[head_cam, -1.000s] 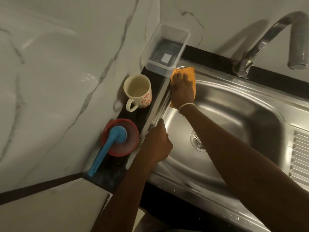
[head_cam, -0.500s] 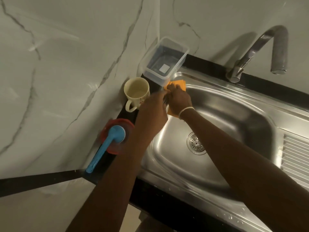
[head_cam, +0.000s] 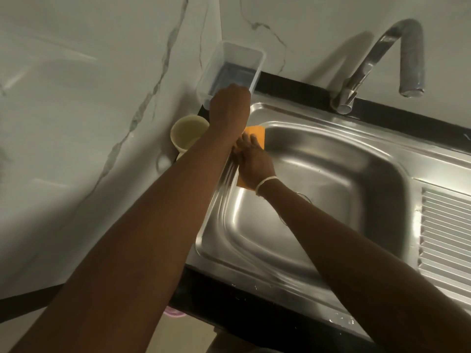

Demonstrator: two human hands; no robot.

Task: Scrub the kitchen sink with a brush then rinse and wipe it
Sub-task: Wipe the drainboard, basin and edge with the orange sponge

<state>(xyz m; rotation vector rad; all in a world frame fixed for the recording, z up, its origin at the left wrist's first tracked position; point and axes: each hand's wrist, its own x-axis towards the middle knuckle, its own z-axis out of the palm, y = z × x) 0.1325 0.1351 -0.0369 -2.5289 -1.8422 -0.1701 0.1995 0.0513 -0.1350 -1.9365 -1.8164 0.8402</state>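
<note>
The steel sink [head_cam: 362, 179] fills the right half of the view. My right hand [head_cam: 252, 160] presses an orange cloth [head_cam: 255, 131] against the sink's far-left inner corner and left rim. My left hand [head_cam: 229, 105] reaches over it and grips the near edge of a clear plastic container [head_cam: 237, 64] standing in the back corner of the counter. My left forearm covers the place where the blue brush lay, so the brush is hidden. My right forearm crosses the basin and hides the drain.
A curved steel faucet [head_cam: 382, 47] rises behind the sink at the back right. A cream mug [head_cam: 186, 132] stands left of the sink, partly behind my left arm. The ribbed drainboard [head_cam: 446, 225] lies at the right. Marble walls close in the left and back.
My left hand has gone from the sink's left rim forward to the container's edge. My right hand with the cloth has stayed at the far-left corner. The view has moved closer.
</note>
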